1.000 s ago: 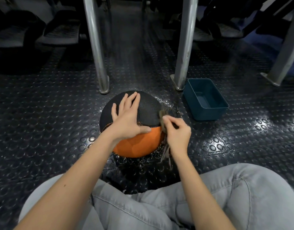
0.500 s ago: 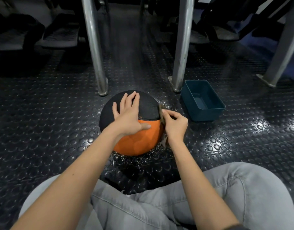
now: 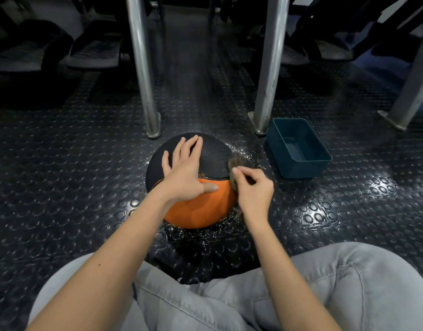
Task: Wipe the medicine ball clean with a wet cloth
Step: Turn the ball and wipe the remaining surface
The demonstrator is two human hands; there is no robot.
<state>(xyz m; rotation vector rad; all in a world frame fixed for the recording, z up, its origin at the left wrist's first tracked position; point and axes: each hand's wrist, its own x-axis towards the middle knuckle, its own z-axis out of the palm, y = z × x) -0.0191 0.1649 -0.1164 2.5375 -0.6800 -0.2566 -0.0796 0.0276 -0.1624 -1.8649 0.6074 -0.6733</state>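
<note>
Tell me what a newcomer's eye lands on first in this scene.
The orange and black round medicine ball sits mid-frame on the studded black rubber floor, with glinting wet specks around it. The left hand lies flat on its top, while the right hand pinches a brownish cloth against its right side. To the right stands a teal rectangular plastic tub, beside a grey metal post.

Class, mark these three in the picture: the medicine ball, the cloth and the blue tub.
medicine ball (image 3: 201,206): head view, on its orange lower half.
cloth (image 3: 235,162): head view, on the bunched part against the ball's side.
blue tub (image 3: 303,169): head view, on its near outer wall.
</note>
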